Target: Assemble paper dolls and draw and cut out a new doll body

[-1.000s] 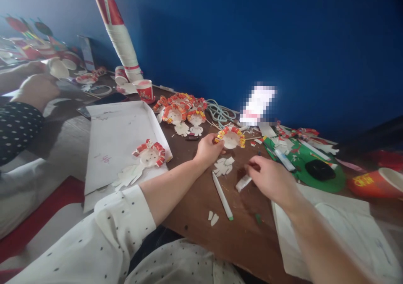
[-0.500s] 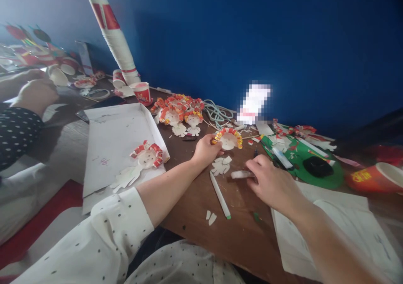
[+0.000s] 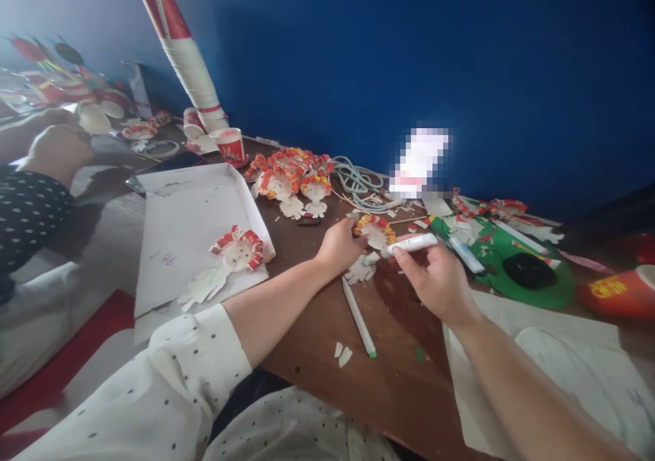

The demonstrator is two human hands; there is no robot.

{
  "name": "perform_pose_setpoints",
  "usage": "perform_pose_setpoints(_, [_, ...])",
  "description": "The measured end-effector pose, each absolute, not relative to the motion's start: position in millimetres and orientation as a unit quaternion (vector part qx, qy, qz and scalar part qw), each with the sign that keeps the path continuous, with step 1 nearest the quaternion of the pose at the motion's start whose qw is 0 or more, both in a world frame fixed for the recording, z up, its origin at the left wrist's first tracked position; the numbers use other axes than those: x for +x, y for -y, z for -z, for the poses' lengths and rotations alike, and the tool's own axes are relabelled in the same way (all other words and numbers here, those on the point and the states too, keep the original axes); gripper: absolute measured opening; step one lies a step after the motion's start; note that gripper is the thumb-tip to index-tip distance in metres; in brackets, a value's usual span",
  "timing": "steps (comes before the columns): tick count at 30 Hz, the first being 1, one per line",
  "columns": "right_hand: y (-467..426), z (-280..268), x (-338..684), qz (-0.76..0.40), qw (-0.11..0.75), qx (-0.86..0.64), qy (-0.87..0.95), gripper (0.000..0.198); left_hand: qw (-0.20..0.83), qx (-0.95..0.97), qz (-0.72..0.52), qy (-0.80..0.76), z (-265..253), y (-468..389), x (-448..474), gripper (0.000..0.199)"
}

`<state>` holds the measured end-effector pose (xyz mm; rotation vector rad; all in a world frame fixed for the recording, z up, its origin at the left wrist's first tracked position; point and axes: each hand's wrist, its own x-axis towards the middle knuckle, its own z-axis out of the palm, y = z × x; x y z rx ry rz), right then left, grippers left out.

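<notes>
tube (image 3: 413,244) right of paper figure (image 3: 379,234) | pen (image 3: 359,318) before both | box (image 3: 197,209) left of pen | cup stack (image 3: 190,72) behind box

The tube (image 3: 413,243) is white; the curled ring (image 3: 377,220), red and yellow; the sleeve (image 3: 179,372), dark-dotted white; the wall (image 3: 317,58), blue.

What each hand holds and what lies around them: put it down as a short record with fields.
Left hand: holds a round paper piece with a curled red-and-yellow rim
Right hand: holds a white tube, one end close to that piece; contact unclear
Between the forearms: white pen with a green end
Left side: shallow white box, a red-curled paper figure on it
Beyond: pile of similar figures, pale cord
Co-worker: dark dotted sleeve at far left
</notes>
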<state>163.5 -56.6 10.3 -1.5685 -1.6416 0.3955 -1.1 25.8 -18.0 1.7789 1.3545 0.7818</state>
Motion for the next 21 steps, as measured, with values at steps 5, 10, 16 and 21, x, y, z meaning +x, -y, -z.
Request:
perform_pose_setpoints(5, [57,6,163,-0.195,0.441,-0.647,0.590,0.034,0.102,0.787,-0.337,-0.506,5,-11,-12,0.049])
perform_pose_setpoints(10, [59,7,167,-0.370,0.508,-0.612,0.479,0.039,0.035,0.840,-0.293,-0.455,-7,11,-13,0.018])
perform_pose_setpoints(16, [62,4,167,-0.410,0.509,-0.583,0.482,0.039,0.072,0.859,-0.333,-0.382,-6,16,-9,0.020])
perform_pose_setpoints(21, [67,5,164,-0.349,0.495,-0.568,0.558,0.034,0.135,0.865,-0.352,-0.331,-8,17,-11,0.028])
